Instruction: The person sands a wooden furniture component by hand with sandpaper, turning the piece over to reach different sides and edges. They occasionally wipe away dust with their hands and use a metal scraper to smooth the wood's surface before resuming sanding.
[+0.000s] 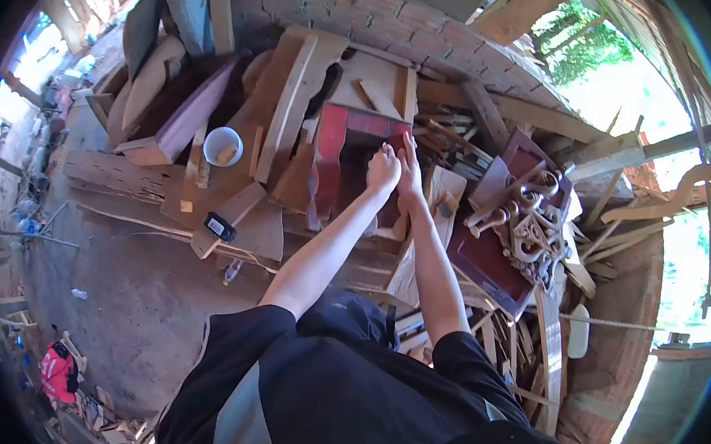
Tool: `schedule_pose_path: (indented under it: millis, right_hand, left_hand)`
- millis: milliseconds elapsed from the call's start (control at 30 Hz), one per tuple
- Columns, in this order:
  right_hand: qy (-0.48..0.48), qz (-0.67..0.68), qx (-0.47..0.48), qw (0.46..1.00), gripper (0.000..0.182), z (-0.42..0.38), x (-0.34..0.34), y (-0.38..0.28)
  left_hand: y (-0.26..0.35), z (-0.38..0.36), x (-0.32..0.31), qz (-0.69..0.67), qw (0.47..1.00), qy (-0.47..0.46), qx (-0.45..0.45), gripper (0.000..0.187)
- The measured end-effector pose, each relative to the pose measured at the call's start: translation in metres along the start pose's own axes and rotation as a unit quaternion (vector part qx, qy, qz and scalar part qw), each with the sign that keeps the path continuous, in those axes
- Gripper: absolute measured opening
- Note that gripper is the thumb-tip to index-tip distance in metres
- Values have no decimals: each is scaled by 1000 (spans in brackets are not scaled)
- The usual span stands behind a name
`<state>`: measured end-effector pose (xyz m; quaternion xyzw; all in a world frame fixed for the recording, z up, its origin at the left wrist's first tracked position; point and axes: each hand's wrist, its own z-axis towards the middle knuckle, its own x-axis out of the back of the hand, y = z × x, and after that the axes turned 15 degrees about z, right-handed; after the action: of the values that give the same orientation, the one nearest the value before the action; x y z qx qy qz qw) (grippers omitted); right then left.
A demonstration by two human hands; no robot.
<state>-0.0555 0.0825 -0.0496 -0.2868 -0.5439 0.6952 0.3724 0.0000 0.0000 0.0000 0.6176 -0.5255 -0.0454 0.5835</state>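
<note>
A red-painted wooden piece (332, 146), shaped like an open frame or box with a dark inside, rests among boards in front of me. At its right edge my left hand (383, 171) has its fingers curled closed; whatever is in them is hidden or too small to name. Right beside it, my right hand (409, 168) lies along the red piece's right side with its fingers stretched out. The two hands are close together.
To the left are a white bucket (223, 147) and a small black device (220, 226) on the boards. Dark red panels with carved wooden ornaments (535, 223) lean at right. Scrap wood surrounds the bench, and a brick wall (310, 15) stands behind.
</note>
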Motion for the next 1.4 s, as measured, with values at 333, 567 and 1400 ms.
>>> schedule_pose_path:
  millis: [333, 567, 1400]
  right_hand:
    - [7, 35, -13, 999, 51, 3, -4, 1]
    - [31, 56, -9, 998, 49, 5, -7, -12]
    - [86, 94, -22, 992, 61, 5, -14, -8]
  left_hand:
    - [-12, -29, -4, 35, 993, 74, -86, 52]
    - [-15, -53, -3, -20, 976, 151, -152, 51]
    - [-15, -3, -8, -15, 981, 134, -140, 49]
